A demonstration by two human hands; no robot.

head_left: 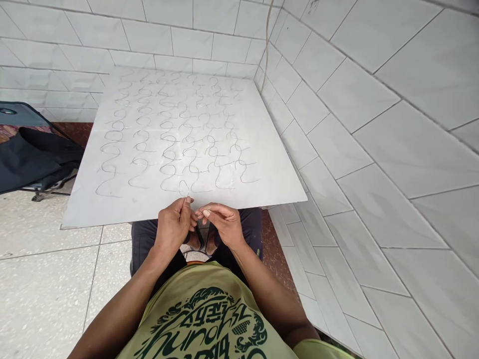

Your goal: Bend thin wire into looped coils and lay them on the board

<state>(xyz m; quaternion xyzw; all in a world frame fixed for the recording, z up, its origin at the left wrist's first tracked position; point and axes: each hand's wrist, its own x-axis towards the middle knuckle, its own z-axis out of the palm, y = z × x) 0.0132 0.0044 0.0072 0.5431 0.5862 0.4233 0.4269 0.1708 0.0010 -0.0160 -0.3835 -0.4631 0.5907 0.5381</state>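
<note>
Both my hands meet just below the near edge of a white board [262, 194] that rests across my knees. My left hand [174, 224] pinches a thin bent wire [183, 188] whose loop rises over the board's edge. My right hand [220, 224] is closed in a pinch on the same wire's other end, thumb and forefinger together. Several rows of S-shaped bent wire pieces [170, 134] lie spread across the board.
A tiled wall [374, 124] runs close along the right, another behind the board. A dark folding chair with cloth [33, 154] stands at the left on the speckled floor [45, 279]. A thin cord [267, 45] hangs in the far corner.
</note>
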